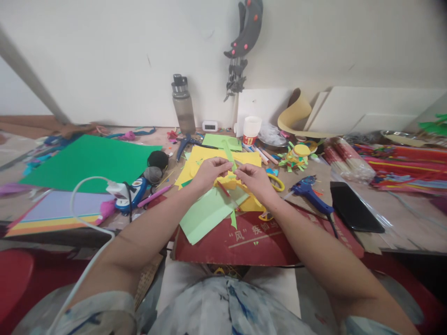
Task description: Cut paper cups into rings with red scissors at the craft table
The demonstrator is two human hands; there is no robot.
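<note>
Above the middle of the worktable, my left hand (213, 170) and my right hand (254, 179) come close together. Between their fingertips they pinch a light green paper strip (228, 154), which stands up from the fingers. Under the hands lie yellow paper sheets (188, 166) and a pale green sheet (202, 216), with a thin red pencil-like stick (223, 190) across them. Yellow-handled scissors (277, 182) are partly hidden behind my right hand. A small cut green piece (233, 218) rests on the red board (216, 249).
A blue glue gun (312, 195) and a black phone (354, 207) lie to the right. Left are a green sheet (94, 160), a blue power strip (134, 195) and a white cable (75, 197). A bottle (183, 107) and a paper cup (251, 130) stand behind.
</note>
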